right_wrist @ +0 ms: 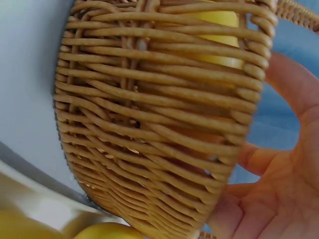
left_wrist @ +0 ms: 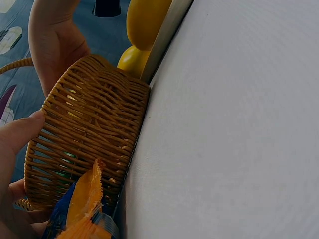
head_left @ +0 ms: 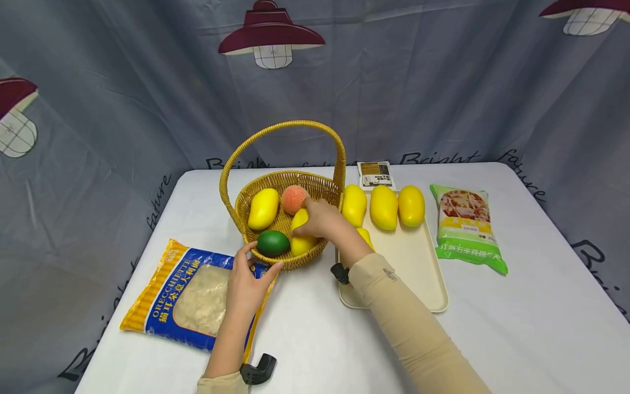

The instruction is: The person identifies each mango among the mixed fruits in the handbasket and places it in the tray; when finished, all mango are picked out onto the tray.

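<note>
A yellow wicker basket (head_left: 275, 178) with a tall arched handle stands at the table's middle left. My right hand (head_left: 325, 219) reaches over its right side and grips a yellow mango (head_left: 302, 246) inside. Another mango (head_left: 263, 209), an orange-pink peach (head_left: 293, 199) and a dark green fruit (head_left: 273, 243), perhaps an avocado, lie in the basket too. With thumb and fingers spread, my left hand (head_left: 246, 284) holds the front-left rim; its thumb (left_wrist: 30, 127) touches the rim in the left wrist view. Wicker hides much of the right fingers in the right wrist view.
Right of the basket, a cream tray (head_left: 413, 268) bears several mangoes (head_left: 383, 208). Under my left forearm lies a blue-and-yellow pasta bag (head_left: 197, 295). A green food packet (head_left: 465, 227) sits farther right, and a small packet (head_left: 375, 175) lies behind the tray.
</note>
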Motion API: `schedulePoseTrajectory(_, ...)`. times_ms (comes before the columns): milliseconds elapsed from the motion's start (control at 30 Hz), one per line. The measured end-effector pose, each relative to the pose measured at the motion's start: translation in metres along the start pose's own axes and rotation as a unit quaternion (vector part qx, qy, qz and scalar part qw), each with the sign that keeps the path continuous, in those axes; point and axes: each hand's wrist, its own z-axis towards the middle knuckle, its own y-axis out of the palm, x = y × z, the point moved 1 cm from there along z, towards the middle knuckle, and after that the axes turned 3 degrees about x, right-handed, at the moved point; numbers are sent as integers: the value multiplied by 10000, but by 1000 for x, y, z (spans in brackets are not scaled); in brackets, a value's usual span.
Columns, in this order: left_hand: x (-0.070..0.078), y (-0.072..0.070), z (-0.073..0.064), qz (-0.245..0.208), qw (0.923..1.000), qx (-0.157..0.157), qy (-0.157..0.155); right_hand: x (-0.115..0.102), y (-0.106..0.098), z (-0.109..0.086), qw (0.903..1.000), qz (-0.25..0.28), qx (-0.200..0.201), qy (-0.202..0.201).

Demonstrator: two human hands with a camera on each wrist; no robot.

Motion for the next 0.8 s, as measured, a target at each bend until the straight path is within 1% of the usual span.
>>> schedulePoseTrajectory(167, 0, 0, 0, -25, 10000, 52, 67, 3, -10, -4, 9992, 276, 261, -155)
schedulePoseTrajectory(367, 0, 0, 0, -70, 10000, 6, 17, 12, -31, -17, 9938, 880, 586, -352)
schedulePoseTrajectory(533, 0, -1, 0, -55, 10000, -4, -1, 25, -54, -39, 9864, 1366, 807, -434)
schedulePoseTrajectory(667, 1, -1, 1, -9, 10000, 12, 26, 42, -71, -59, 9811, 1620, 939, -488)
schedulePoseTrajectory(733, 1, -1, 1, 14, 10000, 5, 24, 53, -76, -68, 9804, 1663, 945, -472)
schedulePoseTrajectory(800, 1, 0, 0, 15, 10000, -4, -1, 65, -81, -77, 9819, 1613, 917, -382)
